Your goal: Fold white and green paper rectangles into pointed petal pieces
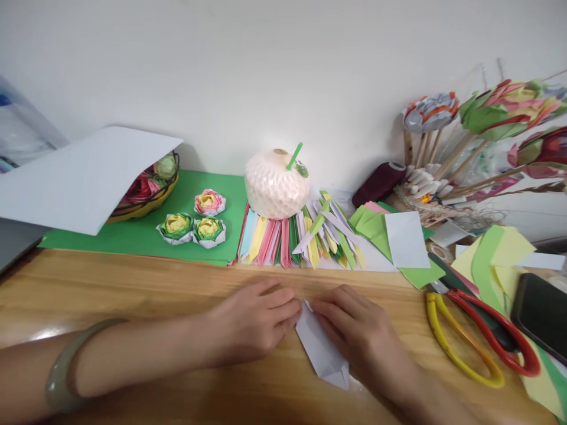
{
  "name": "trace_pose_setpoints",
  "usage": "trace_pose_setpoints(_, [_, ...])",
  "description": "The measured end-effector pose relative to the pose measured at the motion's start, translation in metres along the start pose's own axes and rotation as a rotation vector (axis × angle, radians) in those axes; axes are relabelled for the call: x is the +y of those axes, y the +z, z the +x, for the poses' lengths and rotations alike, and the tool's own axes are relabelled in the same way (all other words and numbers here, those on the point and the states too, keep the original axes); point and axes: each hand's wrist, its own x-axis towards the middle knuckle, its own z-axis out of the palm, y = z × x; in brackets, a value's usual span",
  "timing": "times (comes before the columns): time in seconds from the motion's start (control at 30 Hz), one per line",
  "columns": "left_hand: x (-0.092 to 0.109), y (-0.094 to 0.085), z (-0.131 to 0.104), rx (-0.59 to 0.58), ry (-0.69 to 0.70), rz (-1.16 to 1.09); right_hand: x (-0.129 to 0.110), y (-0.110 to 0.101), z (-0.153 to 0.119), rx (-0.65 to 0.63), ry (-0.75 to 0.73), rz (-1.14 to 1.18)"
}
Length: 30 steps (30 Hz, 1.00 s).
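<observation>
1. Centre of the desk (177, 307), and there's the folded white paper (319, 345), lying between the two hands, narrow end pointing toward the wall.
2. Right hand (363, 324): fingers gripping the paper's edge up by that narrow end, palm hovering along its side.
3. Left hand (261, 321): fingers curled in, touching the opposite edge near the tip; blurred, so I can't tell pinch from press.
4. Just behind, a row of folded paper strips (286, 245), a round white coconut (277, 186) with a green straw above them.
5. Over left, three paper flowers (209, 231) on a green sheet (133, 243).
6. Far right, scissors (438, 286), handles toward us, near a black phone (543, 316).
</observation>
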Motion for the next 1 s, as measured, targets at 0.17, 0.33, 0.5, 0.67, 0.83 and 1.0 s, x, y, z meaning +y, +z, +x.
trace_pose_setpoints(0.17, [-0.0011, 0.0008, 0.0013, 0.009, -0.036, -0.019, 0.0002, -0.0063, 0.0004, -0.066, -0.138, -0.097])
trace_pose_setpoints(0.33, [-0.0034, 0.0025, -0.0009, 0.015, 0.006, 0.003, 0.0012, -0.0068, 0.0011, -0.093, -0.182, -0.093])
trace_pose_setpoints(0.5, [-0.0048, 0.0022, -0.0036, -0.037, 0.031, 0.017, 0.0013, -0.0077, 0.0012, -0.103, -0.204, -0.074])
trace_pose_setpoints(0.67, [-0.0044, 0.0022, -0.0035, -0.011, 0.022, 0.005, 0.0002, -0.0101, 0.0032, -0.078, -0.259, -0.106])
trace_pose_setpoints(0.83, [-0.0033, 0.0010, -0.0016, 0.025, 0.001, 0.026, -0.0018, -0.0101, 0.0039, -0.053, -0.284, -0.130])
trace_pose_setpoints(1.0, [-0.0031, -0.0002, -0.0015, 0.018, 0.003, 0.052, -0.0025, -0.0100, 0.0044, -0.044, -0.290, -0.130])
